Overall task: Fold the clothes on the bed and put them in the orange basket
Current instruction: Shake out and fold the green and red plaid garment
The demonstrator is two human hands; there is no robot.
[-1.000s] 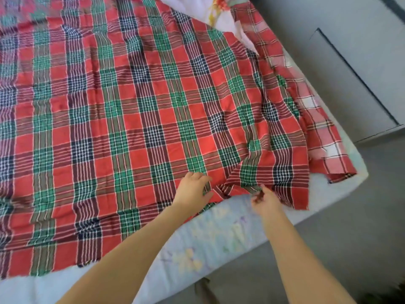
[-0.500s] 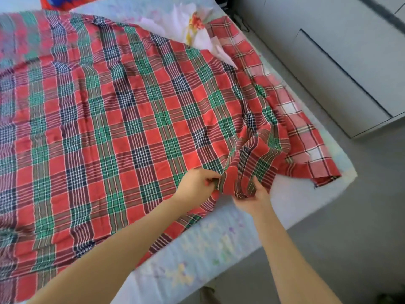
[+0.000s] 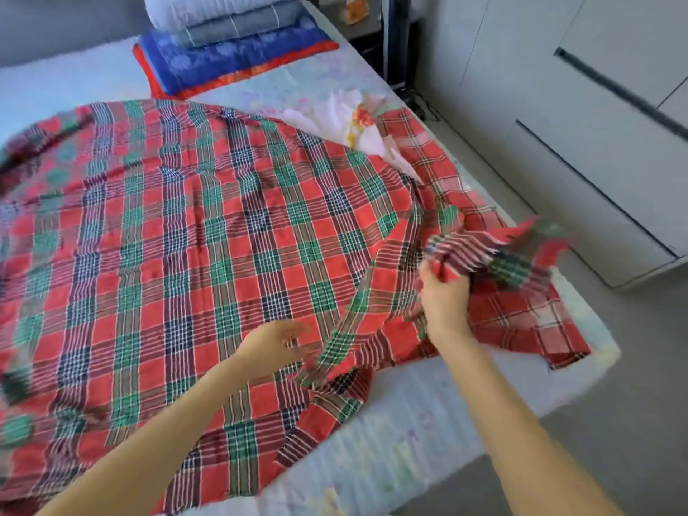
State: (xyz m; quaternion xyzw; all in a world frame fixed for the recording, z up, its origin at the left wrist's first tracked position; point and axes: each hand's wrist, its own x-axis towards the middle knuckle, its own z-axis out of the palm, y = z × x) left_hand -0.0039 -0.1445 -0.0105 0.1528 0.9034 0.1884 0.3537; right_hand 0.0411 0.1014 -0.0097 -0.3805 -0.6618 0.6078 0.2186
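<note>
Bed [image 3: 409, 441]: pale sheet with faint floral print; near corner at right, bare strip along the near edge.
Plaid cloth [image 3: 186, 255]: red, green and navy check; spread flat over most of the bed, near-right corner raised and bunched.
Right hand [image 3: 443, 299]: fingers curled tight round the bunched corner, above the bed surface; free end of the corner blurred.
Left hand [image 3: 279, 340]: just above the flat cloth, left of the raised fold; fingers loosely extended, gripping nothing; outline blurred.
Paler check cloth [image 3: 521, 322]: red and white; under the plaid cloth's right edge, reaching the bed's right side.
White floral cloth [image 3: 346, 124]: crumpled, beyond the plaid cloth, touching both check cloths.
Stack of folded bedding [image 3: 231, 42]: at the head of the bed; blue piece with red border lowest, grey and white above.
Cabinet [image 3: 558, 150]: grey fronts with dark recessed grips, right of the bed.
Floor [image 3: 633, 441]: grey, between bed and cabinet.
</note>
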